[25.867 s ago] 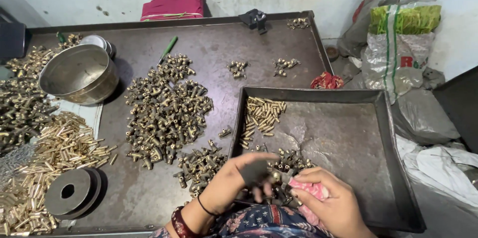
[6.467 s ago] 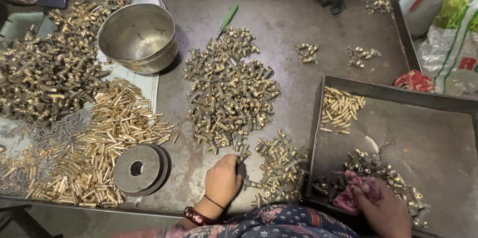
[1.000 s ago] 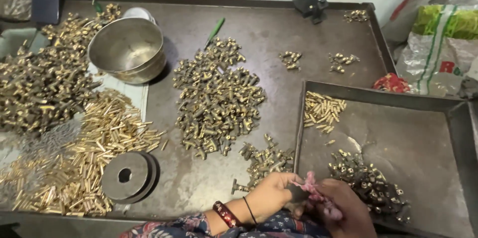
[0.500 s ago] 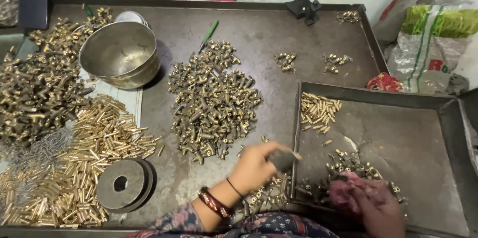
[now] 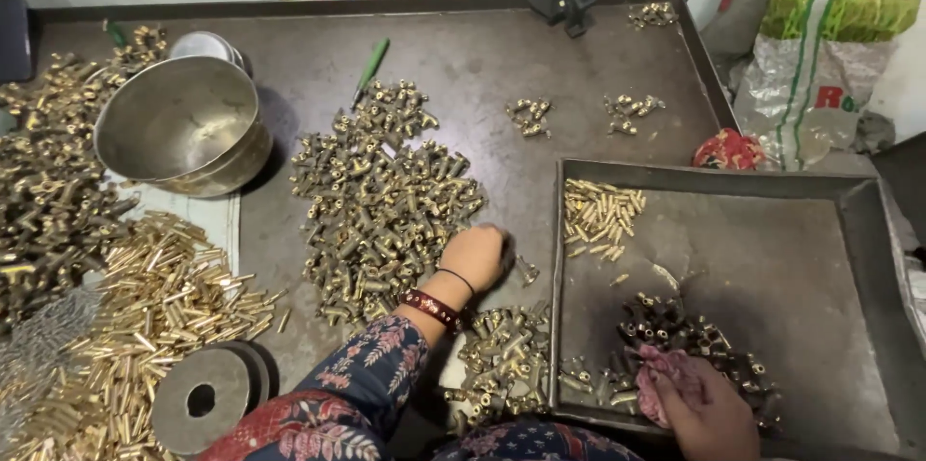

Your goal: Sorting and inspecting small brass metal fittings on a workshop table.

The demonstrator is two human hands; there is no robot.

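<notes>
The person's left hand, wearing a red bangle, lay knuckles-up at the near right edge of the central heap of brass fittings in the middle of the dark metal worktop; its fingers curled down onto the pieces, but whether the grip had closed on any could not be told from above. The right hand rested in the near part of the shallow tray at the worktop's right side, its grip closed on a pink rag beside a darker cluster of fittings. A small batch of straight brass pins lay in the tray's far left corner, and another loose pile of fittings sat just outside the tray's near left edge. A steel bowl stood toward the far left, with brass tubes spread near it and a steel disc at the near left corner. The fittings appeared small, rigid and dense, smooth enough to slip; judged so, each would be best pinched across its body, or several scooped together.
</notes>
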